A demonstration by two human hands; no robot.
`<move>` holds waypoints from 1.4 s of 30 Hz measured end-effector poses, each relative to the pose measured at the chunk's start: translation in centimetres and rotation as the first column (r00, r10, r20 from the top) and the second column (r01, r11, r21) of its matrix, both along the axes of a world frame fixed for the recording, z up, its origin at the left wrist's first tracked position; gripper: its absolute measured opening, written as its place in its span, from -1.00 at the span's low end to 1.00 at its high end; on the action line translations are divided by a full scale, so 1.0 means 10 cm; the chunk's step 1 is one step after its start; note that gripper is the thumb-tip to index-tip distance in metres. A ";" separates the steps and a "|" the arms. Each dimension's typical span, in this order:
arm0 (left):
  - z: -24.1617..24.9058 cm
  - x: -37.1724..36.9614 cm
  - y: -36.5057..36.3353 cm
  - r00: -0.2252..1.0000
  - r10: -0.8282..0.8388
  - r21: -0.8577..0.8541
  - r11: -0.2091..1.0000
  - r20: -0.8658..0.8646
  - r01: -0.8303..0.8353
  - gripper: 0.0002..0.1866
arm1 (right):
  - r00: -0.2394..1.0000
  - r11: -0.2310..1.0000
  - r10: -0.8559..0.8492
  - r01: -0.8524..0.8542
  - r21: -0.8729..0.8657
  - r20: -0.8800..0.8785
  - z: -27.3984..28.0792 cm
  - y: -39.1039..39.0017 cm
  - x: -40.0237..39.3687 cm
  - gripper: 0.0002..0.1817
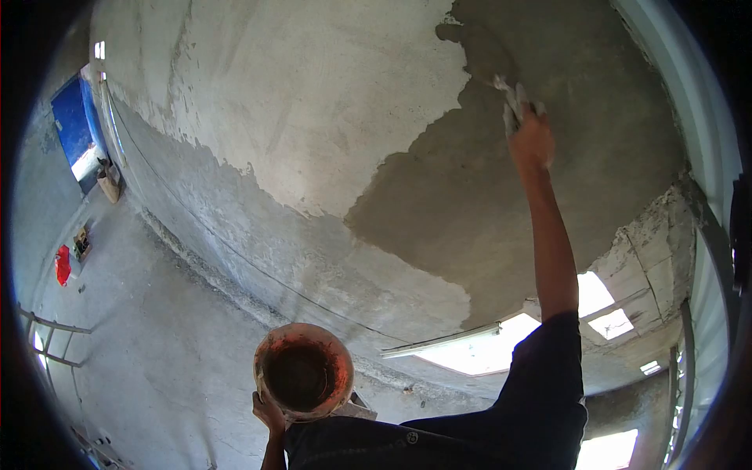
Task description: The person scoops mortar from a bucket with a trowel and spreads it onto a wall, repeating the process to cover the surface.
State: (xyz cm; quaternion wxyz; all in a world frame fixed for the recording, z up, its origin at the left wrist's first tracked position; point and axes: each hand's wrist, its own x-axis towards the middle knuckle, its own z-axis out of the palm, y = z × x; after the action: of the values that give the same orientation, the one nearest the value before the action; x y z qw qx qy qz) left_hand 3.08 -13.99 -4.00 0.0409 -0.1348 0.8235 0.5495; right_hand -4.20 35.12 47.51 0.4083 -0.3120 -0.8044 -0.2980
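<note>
My right hand (532, 139) reaches up to the wall, its fingers pale with a grey-white covering that could be a glove or plaster. They are closed around a trowel (500, 81), whose blade lies against the wet plaster and barely stands out from it. Dark, damp plaster (548, 188) spreads around this hand, with a ragged edge against the lighter dry wall (313, 94). Low in the view, my left hand (269, 412) grips the side of an orange-red bucket (342, 356). Grey-brown material shows inside the bucket, close to my body.
A thin cable (235, 252) runs along the lower wall. Below me are the concrete floor (157, 329), a red item (63, 265), a box (81, 243) and a metal ladder-like frame (55, 325). A tube light (442, 341) sits beside bright openings; a blue door (73, 121) stands far left.
</note>
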 end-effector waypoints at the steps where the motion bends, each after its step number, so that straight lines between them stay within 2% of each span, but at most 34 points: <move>1: 0.02 -0.01 -0.01 1.000 0.001 -0.008 1.000 0.008 -0.001 -0.67 | 0.997 0.997 0.076 -0.076 0.013 -0.008 0.03 -0.01 -0.10 -0.63; 5: -0.11 0.02 -0.05 1.000 -0.015 -0.048 0.999 -0.016 0.014 -0.67 | 0.989 0.992 0.128 -0.127 -0.015 0.069 0.04 -0.08 -0.38 -0.67; 7: -0.15 0.01 -0.08 0.999 -0.029 0.015 0.999 0.045 0.029 -0.67 | 0.986 0.993 0.069 -0.053 -0.108 0.154 0.02 -0.23 -0.44 -0.68; 11: -0.07 0.00 -0.05 0.999 -0.030 -0.001 1.000 0.021 0.030 -0.67 | 0.968 0.981 0.046 0.003 -0.194 0.247 -0.09 -0.20 -0.36 -0.63; 13: 0.02 0.00 -0.01 0.999 -0.007 -0.017 1.000 -0.044 0.007 -0.67 | 0.954 0.962 0.220 -0.178 -0.206 0.206 -0.10 -0.18 -0.26 -0.64; 14: 0.03 -0.01 -0.01 0.999 -0.008 -0.012 1.000 -0.045 0.008 -0.67 | 0.954 0.964 0.218 -0.177 -0.200 0.206 -0.07 -0.18 -0.24 -0.64; 16: 0.03 -0.03 -0.01 1.000 -0.030 -0.005 1.000 0.006 0.030 -0.68 | 0.984 0.993 0.048 -0.028 -0.115 0.174 0.03 -0.26 -0.21 -0.68; 19: -0.03 -0.03 0.00 0.999 -0.025 0.020 0.999 -0.030 0.026 -0.68 | 0.987 1.000 -0.017 0.018 -0.006 0.160 0.24 -0.21 -0.24 -0.69; 22: -0.01 -0.02 0.01 0.997 -0.022 0.044 0.999 -0.069 0.025 -0.67 | 0.988 0.997 -0.009 -0.003 0.072 0.156 0.34 -0.08 -0.31 -0.72; 25: -0.05 -0.03 0.00 0.999 -0.021 -0.011 1.000 -0.037 0.021 -0.67 | 0.971 0.988 -0.084 0.052 0.143 0.223 0.19 0.20 -0.36 -0.73; 26: -0.04 -0.03 -0.01 0.999 -0.019 -0.010 1.000 -0.038 0.019 -0.67 | 0.971 0.988 -0.082 0.051 0.144 0.223 0.12 0.23 -0.34 -0.73; 28: -0.02 -0.04 -0.01 0.999 -0.013 -0.003 1.000 -0.029 0.013 -0.66 | 0.963 0.999 -0.032 0.038 -0.016 0.267 -0.01 0.13 -0.25 -0.71; 29: -0.06 -0.04 -0.01 1.000 -0.009 0.000 1.000 -0.029 0.009 -0.66 | 0.963 0.999 -0.029 0.034 -0.014 0.267 -0.06 0.05 -0.19 -0.71; 31: -0.10 -0.03 -0.01 1.000 0.011 0.037 0.999 -0.001 -0.011 -0.66 | 0.950 0.989 0.051 -0.005 -0.149 0.308 -0.09 -0.11 -0.10 -0.65; 32: -0.11 -0.03 -0.01 1.000 0.011 0.038 0.999 -0.001 -0.011 -0.66 | 0.950 0.989 0.051 -0.005 -0.148 0.308 -0.07 -0.08 -0.10 -0.65; 34: -0.10 -0.03 -0.01 1.000 0.008 0.015 1.000 0.003 -0.008 -0.66 | 0.983 0.988 0.148 -0.141 -0.071 0.113 0.01 0.05 -0.13 -0.61; 37: -0.13 -0.01 -0.02 0.999 -0.001 -0.013 1.000 -0.048 0.000 -0.68 | 0.995 0.998 0.048 -0.044 -0.045 0.092 0.39 0.06 -0.23 -0.63; 38: -0.11 -0.01 -0.03 0.999 0.000 -0.019 1.000 -0.047 -0.001 -0.68 | 0.994 0.998 0.050 -0.045 -0.050 0.093 0.50 0.05 -0.27 -0.63; 40: 0.00 -0.01 -0.01 0.999 -0.011 -0.013 1.000 -0.046 0.011 -0.68 | 0.982 0.988 0.153 -0.155 0.014 0.113 0.65 0.03 -0.33 -0.64; 41: -0.02 -0.01 -0.03 0.999 -0.006 -0.020 1.000 -0.045 0.005 -0.68 | 0.981 0.987 0.159 -0.160 0.008 0.112 0.67 0.03 -0.35 -0.64; 42: -0.06 0.00 -0.04 0.999 -0.011 -0.005 1.000 -0.030 0.011 -0.67 | 0.981 0.996 0.092 -0.094 0.008 0.169 0.67 0.02 -0.36 -0.66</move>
State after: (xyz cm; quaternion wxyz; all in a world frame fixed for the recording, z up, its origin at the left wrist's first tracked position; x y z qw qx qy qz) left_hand 3.07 -14.37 -4.58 0.0313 -0.1219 0.8260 0.5494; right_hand -7.84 35.33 54.17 0.3549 -0.2446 -0.8474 -0.3101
